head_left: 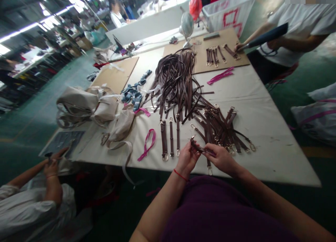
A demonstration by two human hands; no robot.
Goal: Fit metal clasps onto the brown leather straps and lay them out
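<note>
Brown strap point(202, 150) runs between the 2 hands at the lower centre of the frame, just over the near edge of the tabletop point(275, 147). The left hand point(187, 158), a red thread point(180, 175) round its wrist, pinches the strap's upper end with closed fingertips. The right hand point(222, 159) pinches the lower part with its fingers curled over it, so the strap's run beneath them is hidden. A metal clasp point(209, 171) hangs just below the right hand; whether it belongs to the held strap is hard to tell.

Just beyond the hands, at centre right, lies a heap of short straps point(223, 126) with clasps, too tangled to count. Left of it a row of straps point(170, 137) lies side by side, then a pink ribbon point(147, 146). A pile of long straps point(178, 79) fills the middle of the frame. Beige bags point(84, 107) sit at centre left, with small blue pieces point(133, 92) beside them, too blurred to identify.

At lower left a co-worker's hands point(51, 166) hold something small and dark that cannot be made out. At upper right another person's white shirt point(301, 28) is cut off by the frame edge; that person holds a dark blue flat object point(266, 36) beside a cardboard sheet point(236, 58).
</note>
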